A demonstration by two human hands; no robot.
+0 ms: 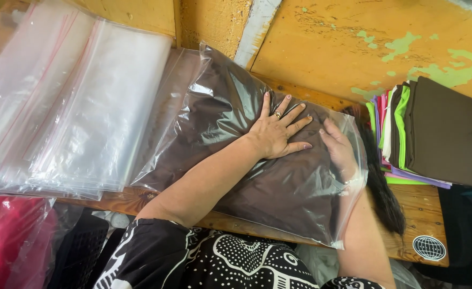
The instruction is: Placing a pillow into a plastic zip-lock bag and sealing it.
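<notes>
At nine o'clock a stack of empty clear bags (70, 101) lies on the wooden bench (418, 206). My left hand (278, 131) presses flat, fingers spread, gripping nothing, on the clear bag of dark brown cloth (230, 139), which lies directly under both hands; its long axis runs eleven to five. My right hand (339, 149) sits inside the bag's open mouth; its grip I cannot tell. At three o'clock: folded coloured cloths (434, 134). Peeling yellow wall (354, 43) at twelve.
</notes>
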